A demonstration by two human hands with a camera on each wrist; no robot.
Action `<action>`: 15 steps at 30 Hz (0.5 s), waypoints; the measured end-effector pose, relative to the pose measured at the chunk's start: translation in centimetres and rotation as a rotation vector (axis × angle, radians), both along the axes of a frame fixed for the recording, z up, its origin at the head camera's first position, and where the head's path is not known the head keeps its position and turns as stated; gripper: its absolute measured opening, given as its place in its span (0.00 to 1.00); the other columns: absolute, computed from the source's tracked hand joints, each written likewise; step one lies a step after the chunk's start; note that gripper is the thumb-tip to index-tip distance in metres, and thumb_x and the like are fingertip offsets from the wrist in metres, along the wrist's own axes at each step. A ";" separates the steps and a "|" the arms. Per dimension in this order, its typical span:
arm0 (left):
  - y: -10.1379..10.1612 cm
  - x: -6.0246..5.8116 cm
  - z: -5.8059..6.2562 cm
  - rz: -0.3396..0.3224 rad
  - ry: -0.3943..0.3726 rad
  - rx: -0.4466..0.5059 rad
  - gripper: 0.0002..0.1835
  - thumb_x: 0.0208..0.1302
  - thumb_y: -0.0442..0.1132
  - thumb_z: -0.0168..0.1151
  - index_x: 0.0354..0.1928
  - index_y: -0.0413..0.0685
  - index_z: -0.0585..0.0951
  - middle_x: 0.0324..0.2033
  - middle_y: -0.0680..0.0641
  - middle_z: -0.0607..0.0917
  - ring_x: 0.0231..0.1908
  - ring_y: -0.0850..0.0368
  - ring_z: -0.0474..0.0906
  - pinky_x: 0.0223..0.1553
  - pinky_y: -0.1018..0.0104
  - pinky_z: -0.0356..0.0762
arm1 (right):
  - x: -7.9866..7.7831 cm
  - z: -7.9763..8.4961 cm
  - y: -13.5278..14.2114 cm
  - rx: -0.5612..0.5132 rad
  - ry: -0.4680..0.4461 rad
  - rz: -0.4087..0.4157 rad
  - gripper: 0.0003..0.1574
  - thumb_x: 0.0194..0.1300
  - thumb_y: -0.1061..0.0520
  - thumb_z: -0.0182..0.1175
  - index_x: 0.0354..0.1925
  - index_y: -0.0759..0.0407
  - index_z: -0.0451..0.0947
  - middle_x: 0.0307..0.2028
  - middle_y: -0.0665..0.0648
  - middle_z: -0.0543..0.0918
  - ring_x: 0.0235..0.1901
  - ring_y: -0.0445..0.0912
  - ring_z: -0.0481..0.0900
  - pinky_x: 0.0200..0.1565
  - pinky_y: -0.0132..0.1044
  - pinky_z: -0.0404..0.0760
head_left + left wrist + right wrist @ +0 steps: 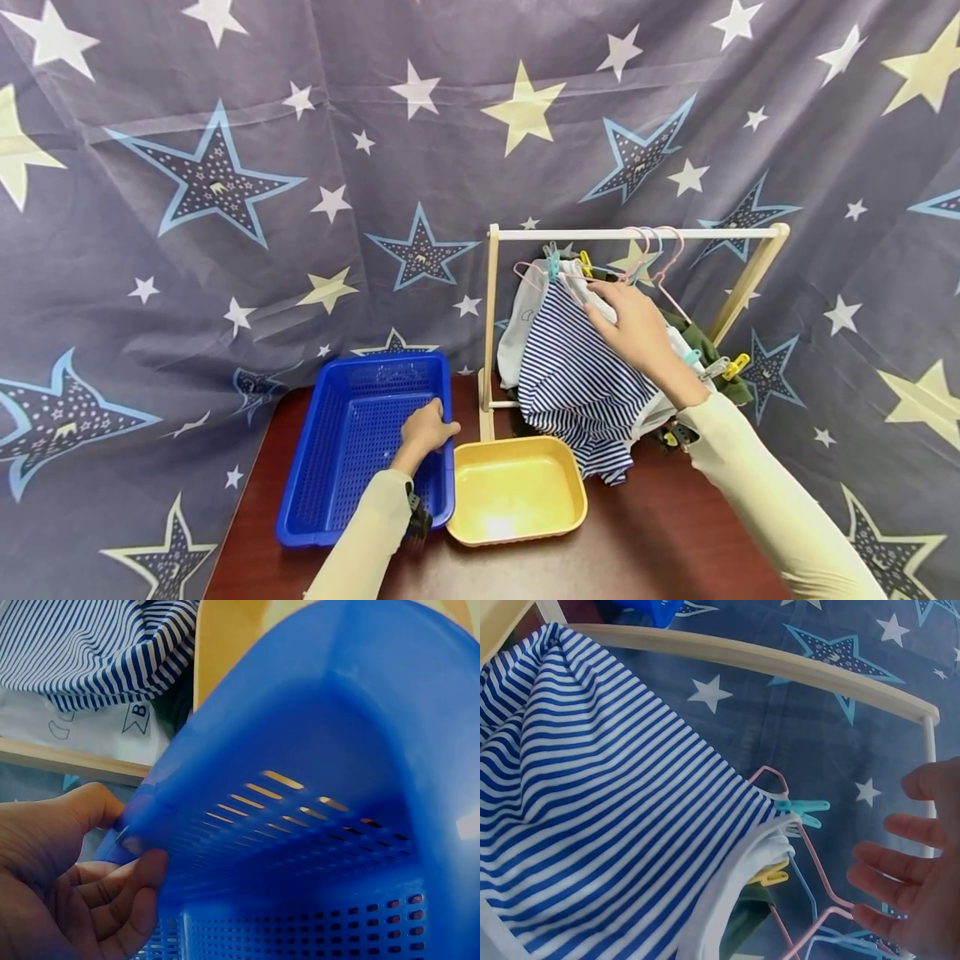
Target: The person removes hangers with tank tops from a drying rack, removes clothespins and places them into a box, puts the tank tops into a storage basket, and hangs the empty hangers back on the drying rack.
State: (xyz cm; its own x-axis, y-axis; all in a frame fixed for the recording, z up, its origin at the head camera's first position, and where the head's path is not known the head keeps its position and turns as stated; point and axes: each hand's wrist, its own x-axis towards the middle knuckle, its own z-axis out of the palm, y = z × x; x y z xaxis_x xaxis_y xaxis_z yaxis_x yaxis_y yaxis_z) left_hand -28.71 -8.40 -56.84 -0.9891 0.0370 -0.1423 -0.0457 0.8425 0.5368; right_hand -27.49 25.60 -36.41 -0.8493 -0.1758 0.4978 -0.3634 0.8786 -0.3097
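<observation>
My left hand [427,429] grips the right rim of a blue perforated plastic basket [360,433]. In the left wrist view the thumb lies on the rim's outer side and the fingers curl inside. Relaxed fingers mark my right hand [637,329], raised before the clothes on a small wooden rack [570,235]. A blue-and-white striped garment [607,795] hangs foremost there, with a teal clothespin [806,810] clipping it to a pink hanger [817,866]. The right wrist view has that hand apart from the garment, beside the hangers, holding nothing.
A yellow tray [517,492] stands between basket and rack on the dark red table [630,533]. Behind the striped garment hang white and green clothes [525,333] with more clothespins [735,367]. A star-patterned cloth [420,167] covers the background.
</observation>
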 end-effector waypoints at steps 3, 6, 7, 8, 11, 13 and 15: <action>0.0 -0.1 0.2 -0.008 -0.025 -0.016 0.17 0.62 0.47 0.70 0.32 0.48 0.71 0.18 0.49 0.81 0.18 0.55 0.81 0.27 0.60 0.67 | -0.1 0.3 0.4 -0.008 0.011 -0.033 0.25 0.74 0.49 0.56 0.64 0.58 0.77 0.58 0.65 0.83 0.57 0.63 0.78 0.56 0.62 0.75; 0.1 -0.2 0.6 -0.002 -0.062 -0.020 0.16 0.62 0.47 0.69 0.31 0.47 0.71 0.17 0.49 0.82 0.21 0.52 0.84 0.27 0.61 0.67 | 0.0 0.6 0.7 -0.020 0.030 -0.054 0.23 0.74 0.49 0.56 0.62 0.57 0.79 0.54 0.64 0.85 0.55 0.62 0.79 0.54 0.60 0.75; 0.1 -0.2 0.7 0.007 -0.074 -0.021 0.16 0.61 0.46 0.69 0.31 0.47 0.71 0.17 0.49 0.82 0.22 0.50 0.85 0.26 0.61 0.67 | 0.0 0.8 0.8 -0.025 0.037 -0.059 0.23 0.74 0.49 0.57 0.61 0.57 0.79 0.53 0.64 0.85 0.55 0.62 0.80 0.55 0.60 0.76; 0.1 -0.3 0.9 0.018 -0.085 -0.025 0.16 0.61 0.46 0.69 0.30 0.47 0.71 0.16 0.49 0.82 0.23 0.50 0.86 0.26 0.62 0.67 | 0.1 0.9 0.8 -0.026 0.046 -0.064 0.22 0.74 0.50 0.57 0.60 0.57 0.80 0.52 0.63 0.86 0.54 0.62 0.80 0.54 0.60 0.76; 0.2 -0.6 1.2 0.066 -0.116 -0.027 0.15 0.58 0.45 0.70 0.27 0.48 0.72 0.16 0.48 0.83 0.24 0.49 0.87 0.24 0.63 0.69 | 0.2 1.1 0.9 -0.034 0.049 -0.078 0.21 0.72 0.50 0.57 0.58 0.57 0.81 0.49 0.63 0.87 0.54 0.61 0.81 0.54 0.59 0.76; 0.3 -0.8 1.5 0.106 -0.147 -0.017 0.15 0.55 0.44 0.72 0.24 0.49 0.73 0.17 0.47 0.85 0.25 0.49 0.88 0.24 0.63 0.74 | 0.3 1.2 1.1 -0.034 0.038 -0.087 0.20 0.72 0.51 0.58 0.57 0.57 0.81 0.49 0.63 0.87 0.54 0.61 0.81 0.54 0.59 0.76; 0.3 -1.1 1.7 0.155 -0.190 0.023 0.15 0.53 0.43 0.74 0.22 0.48 0.75 0.18 0.46 0.86 0.26 0.49 0.89 0.26 0.62 0.83 | 0.3 1.3 1.2 -0.040 0.016 -0.091 0.21 0.72 0.51 0.58 0.57 0.58 0.81 0.50 0.64 0.87 0.53 0.61 0.81 0.54 0.58 0.76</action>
